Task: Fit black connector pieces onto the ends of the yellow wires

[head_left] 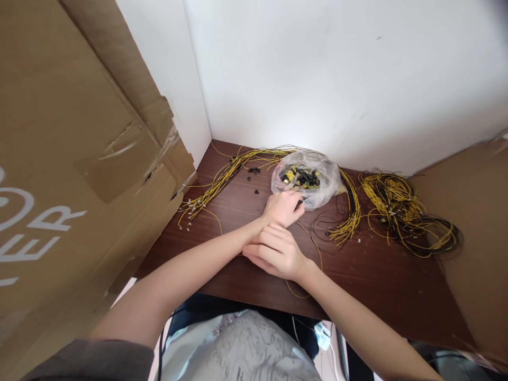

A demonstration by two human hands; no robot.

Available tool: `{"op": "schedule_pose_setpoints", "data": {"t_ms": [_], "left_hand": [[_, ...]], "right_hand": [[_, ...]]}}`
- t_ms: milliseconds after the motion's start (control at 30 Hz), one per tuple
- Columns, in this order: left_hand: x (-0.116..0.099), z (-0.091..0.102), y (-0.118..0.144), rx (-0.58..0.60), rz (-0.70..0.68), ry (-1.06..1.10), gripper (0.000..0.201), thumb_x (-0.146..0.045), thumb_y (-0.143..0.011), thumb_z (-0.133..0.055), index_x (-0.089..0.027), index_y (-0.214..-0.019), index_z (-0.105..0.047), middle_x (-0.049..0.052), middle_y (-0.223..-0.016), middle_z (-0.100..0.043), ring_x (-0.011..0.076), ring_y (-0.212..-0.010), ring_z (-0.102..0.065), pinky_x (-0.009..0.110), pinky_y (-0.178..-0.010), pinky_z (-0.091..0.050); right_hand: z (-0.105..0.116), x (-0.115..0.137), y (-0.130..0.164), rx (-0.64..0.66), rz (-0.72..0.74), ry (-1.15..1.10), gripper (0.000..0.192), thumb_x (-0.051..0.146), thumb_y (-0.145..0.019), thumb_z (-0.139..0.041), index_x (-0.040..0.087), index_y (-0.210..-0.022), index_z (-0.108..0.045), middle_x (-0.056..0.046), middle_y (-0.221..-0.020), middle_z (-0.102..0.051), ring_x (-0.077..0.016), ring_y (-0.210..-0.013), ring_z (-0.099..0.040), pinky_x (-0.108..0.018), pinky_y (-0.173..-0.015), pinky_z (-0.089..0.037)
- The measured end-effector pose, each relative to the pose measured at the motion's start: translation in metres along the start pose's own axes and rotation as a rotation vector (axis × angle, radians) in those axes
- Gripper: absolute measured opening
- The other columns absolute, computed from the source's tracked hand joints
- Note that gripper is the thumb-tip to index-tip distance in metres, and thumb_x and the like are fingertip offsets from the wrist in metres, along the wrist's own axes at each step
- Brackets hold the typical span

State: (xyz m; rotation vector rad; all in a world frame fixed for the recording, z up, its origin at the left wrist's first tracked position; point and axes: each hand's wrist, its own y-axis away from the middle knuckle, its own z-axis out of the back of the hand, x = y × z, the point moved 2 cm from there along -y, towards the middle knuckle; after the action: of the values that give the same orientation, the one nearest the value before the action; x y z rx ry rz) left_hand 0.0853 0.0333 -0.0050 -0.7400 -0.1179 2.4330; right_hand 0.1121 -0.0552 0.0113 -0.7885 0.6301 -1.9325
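Observation:
My left hand is closed in front of an opened clear plastic bag, its wrist passing over my right fingertips. A small black part shows between its fingers. Nearer to me, my right hand is closed, fingers bent and tips pressed together beneath the left wrist. What those tips hold is hidden, though a thin yellow wire curves past on the right and another bit shows by the fingertips. Inside the bag lie black and yellow small parts.
Yellow and black wires with white ends fan out at the left of the brown table. A tangled wire bundle lies right. Loose black parts sit behind my hands. Cardboard flanks the left, a white wall the back.

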Motion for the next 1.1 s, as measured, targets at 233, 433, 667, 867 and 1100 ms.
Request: {"op": "schedule_pose_setpoints", "data": {"t_ms": [233,433,667,867,1100], "left_hand": [[0.000,-0.002,0.001,-0.023,-0.033,-0.044,0.022,-0.028,-0.085,-0.043,-0.017,-0.086,-0.062,0.005,-0.089,-0.066,0.0185,-0.074,-0.062,0.027,-0.060,-0.043],[0.001,-0.002,0.001,-0.031,-0.032,-0.022,0.021,-0.028,-0.084,-0.045,-0.017,-0.085,-0.063,0.005,-0.086,-0.067,0.0167,-0.072,-0.061,0.026,-0.058,-0.041],[0.002,-0.003,0.000,-0.056,-0.026,0.031,0.019,-0.026,-0.083,-0.047,-0.017,-0.080,-0.064,0.003,-0.077,-0.065,0.0136,-0.064,-0.057,0.024,-0.056,-0.037],[0.003,-0.001,-0.001,-0.052,-0.018,0.053,0.020,-0.028,-0.082,-0.047,-0.017,-0.077,-0.064,0.002,-0.072,-0.064,0.0128,-0.060,-0.054,0.024,-0.054,-0.036],[0.006,0.000,-0.002,-0.007,-0.010,0.120,0.020,-0.029,-0.081,-0.047,-0.017,-0.077,-0.064,0.001,-0.071,-0.064,0.0118,-0.060,-0.053,0.023,-0.054,-0.035]], "right_hand": [[0.001,0.002,-0.007,0.093,-0.150,-0.125,0.006,0.018,-0.086,-0.054,0.016,-0.090,-0.059,-0.004,-0.078,-0.063,-0.0149,-0.072,-0.054,-0.029,-0.069,-0.042],[0.002,0.005,-0.017,0.262,-0.137,-0.017,0.011,0.017,-0.088,-0.048,0.016,-0.085,-0.059,-0.002,-0.075,-0.059,-0.0148,-0.072,-0.051,-0.029,-0.067,-0.035],[0.004,0.003,-0.014,0.251,-0.040,0.113,0.018,0.019,-0.090,-0.045,0.018,-0.085,-0.062,0.000,-0.067,-0.049,-0.0133,-0.066,-0.042,-0.028,-0.065,-0.030],[0.005,0.000,-0.006,0.221,0.021,0.121,0.021,0.017,-0.088,-0.048,0.019,-0.071,-0.060,0.000,-0.066,-0.050,-0.0127,-0.063,-0.041,-0.028,-0.061,-0.030],[0.026,-0.018,0.006,-0.102,-0.145,-0.066,0.005,0.015,-0.079,-0.060,0.020,-0.079,-0.060,-0.002,-0.072,-0.060,-0.0139,-0.067,-0.054,-0.028,-0.062,-0.042]]}}
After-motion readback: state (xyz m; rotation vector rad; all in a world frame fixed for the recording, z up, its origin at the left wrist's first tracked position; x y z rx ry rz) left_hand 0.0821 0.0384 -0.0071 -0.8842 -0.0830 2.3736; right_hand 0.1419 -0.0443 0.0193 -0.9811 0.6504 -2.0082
